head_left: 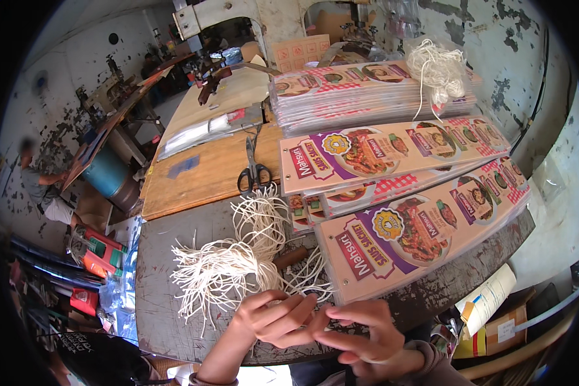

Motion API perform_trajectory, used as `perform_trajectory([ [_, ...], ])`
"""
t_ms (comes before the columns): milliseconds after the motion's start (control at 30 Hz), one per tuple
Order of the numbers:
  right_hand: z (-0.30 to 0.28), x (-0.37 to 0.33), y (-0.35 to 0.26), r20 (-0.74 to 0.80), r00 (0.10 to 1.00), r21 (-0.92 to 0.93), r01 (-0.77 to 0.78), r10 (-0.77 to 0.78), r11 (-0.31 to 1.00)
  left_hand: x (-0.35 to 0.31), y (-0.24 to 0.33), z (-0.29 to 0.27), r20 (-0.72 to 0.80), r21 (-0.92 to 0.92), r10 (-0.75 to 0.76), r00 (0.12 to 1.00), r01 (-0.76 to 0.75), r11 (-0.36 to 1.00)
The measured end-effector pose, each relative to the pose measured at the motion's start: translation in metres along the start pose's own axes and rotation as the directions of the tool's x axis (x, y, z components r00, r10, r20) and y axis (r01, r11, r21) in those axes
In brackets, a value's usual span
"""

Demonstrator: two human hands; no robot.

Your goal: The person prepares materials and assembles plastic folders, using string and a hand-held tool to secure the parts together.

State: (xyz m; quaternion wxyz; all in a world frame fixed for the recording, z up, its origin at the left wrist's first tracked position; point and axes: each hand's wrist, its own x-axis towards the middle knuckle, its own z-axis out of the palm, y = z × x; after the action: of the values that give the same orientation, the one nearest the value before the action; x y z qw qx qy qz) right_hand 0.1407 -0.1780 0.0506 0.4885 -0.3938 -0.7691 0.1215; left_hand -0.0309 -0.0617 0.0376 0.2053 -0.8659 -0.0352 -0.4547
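Your dark, scuffed worktable (164,299), paint worn through to scratches, fills the middle of the view; upon its far left portion, one flat light-brown wooden board (202,186), marked with a blue smudge; at far right, one thick stack of long printed panels in clear plastic (373,106), edges layered; in front of it, one slanting pile topped by a long peach-and-purple food-printed panel (392,154); nearest you, one similar long plastic-covered panel (424,225), lying flat and angled, its lower left corner just beyond your hands; left of the panels, one loose two-lobed heap of thin white cords (228,270), ends splayed, lying on the dark table just beyond your left hand; atop the thick stack, one clear plastic bag of tangled white cord (436,71); your right hand (363,341), thumb and fingers half extended, tips near those of the other hand; your left hand (280,318), fingers curled inward; whether either pinches a strand, you cannot tell from this view; one pair of black-handled scissors (254,175), lying partly on the board, beyond the cords; one short brown cylindrical piece (291,258), between cords and panels; one small round metal eyelet (346,282), set in the nearest panel's corner.
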Motion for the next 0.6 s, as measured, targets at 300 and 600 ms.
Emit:
perform_trajectory([
  [300, -0.062, -0.026, 0.029, -0.451, 0.871, 0.590, 0.130, 0.192, 0.797, -0.008, -0.036, 0.012, 0.448, 0.175, -0.327, 0.832, 0.277, 0.945],
  [600, -0.192, -0.077, 0.026, -0.831, 0.544, 0.523, 0.693, 0.116, 0.497, -0.018, -0.058, -0.016, 0.503, 0.474, -0.642, 0.579, 0.436, 0.765],
])
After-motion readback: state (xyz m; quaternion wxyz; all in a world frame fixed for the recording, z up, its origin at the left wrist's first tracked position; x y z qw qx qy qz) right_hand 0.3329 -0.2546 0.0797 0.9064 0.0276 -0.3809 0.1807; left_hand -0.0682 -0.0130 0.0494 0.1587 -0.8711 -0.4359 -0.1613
